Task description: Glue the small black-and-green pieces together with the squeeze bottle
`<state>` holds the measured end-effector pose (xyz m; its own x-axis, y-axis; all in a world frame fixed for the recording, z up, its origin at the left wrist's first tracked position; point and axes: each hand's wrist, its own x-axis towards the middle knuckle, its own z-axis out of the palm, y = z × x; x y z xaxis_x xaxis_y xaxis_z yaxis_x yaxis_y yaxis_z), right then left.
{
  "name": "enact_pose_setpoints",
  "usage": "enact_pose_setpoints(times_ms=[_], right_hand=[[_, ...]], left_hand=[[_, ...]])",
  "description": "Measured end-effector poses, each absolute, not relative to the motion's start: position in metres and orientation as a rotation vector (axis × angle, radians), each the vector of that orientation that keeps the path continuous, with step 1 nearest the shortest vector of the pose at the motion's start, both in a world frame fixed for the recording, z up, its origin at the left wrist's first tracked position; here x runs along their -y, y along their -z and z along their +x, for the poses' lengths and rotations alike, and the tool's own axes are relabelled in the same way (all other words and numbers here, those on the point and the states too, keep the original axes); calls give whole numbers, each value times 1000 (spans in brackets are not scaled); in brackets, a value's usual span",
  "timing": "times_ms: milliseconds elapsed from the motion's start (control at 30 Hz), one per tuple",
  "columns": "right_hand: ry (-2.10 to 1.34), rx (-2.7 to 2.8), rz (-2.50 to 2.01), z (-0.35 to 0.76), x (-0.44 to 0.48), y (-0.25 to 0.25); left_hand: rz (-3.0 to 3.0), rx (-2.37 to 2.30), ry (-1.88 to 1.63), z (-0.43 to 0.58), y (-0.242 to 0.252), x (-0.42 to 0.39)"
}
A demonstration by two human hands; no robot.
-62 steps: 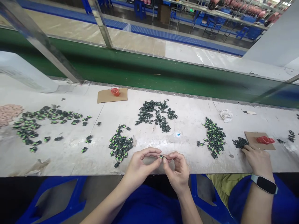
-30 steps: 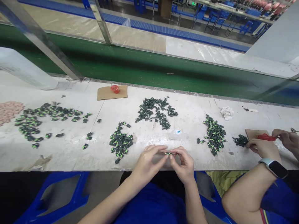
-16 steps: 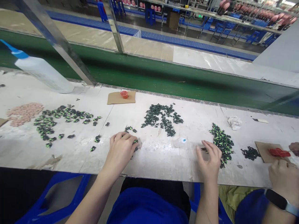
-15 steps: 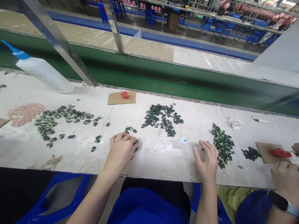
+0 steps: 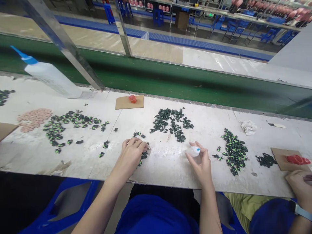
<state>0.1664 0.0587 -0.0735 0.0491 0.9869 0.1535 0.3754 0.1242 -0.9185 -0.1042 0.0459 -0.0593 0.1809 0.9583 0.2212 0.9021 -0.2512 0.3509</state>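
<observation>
My left hand (image 5: 131, 155) rests palm down on a small pile of black-and-green parts (image 5: 143, 155) near the bench's front edge, fingers curled over them. My right hand (image 5: 201, 162) has its fingers closed round a small clear bottle with a blue tip (image 5: 194, 150), which stands on the white bench (image 5: 168, 162). A heap of dark green parts (image 5: 170, 121) lies beyond both hands. Right of my right hand lies a pile of black-and-green parts (image 5: 234, 151).
At far left are scattered black-and-green parts (image 5: 65, 125), pink parts (image 5: 34, 117) and a white squeeze bottle (image 5: 50, 76). A cardboard piece with a red cup (image 5: 132, 98) sits at the back. A co-worker's hand (image 5: 298, 187) is by a cardboard with red item (image 5: 296, 159). A green conveyor (image 5: 170, 81) runs behind.
My hands parted from holding a small part together. The left went down onto the near pile; the right swung right, then came back and closed on the small bottle.
</observation>
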Motion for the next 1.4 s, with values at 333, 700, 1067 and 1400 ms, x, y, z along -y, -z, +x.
enact_pose_setpoints(times_ms=[333,700,1067,1400], right_hand=[[-1019,840,-1193,172,-50,72],[-999,683,-1284,159,-48,74],[-996,977,-1476,130,-46,66],[-1033,1039,-1522,127,-41,71]], left_hand=[[2398,-1355,-642,-48,71,-56],[2409,-1510,-782,-52,73,-39],[2207,-1593,-797,-49,82,-33],[2066,-1617,-809,-54,84,-37]])
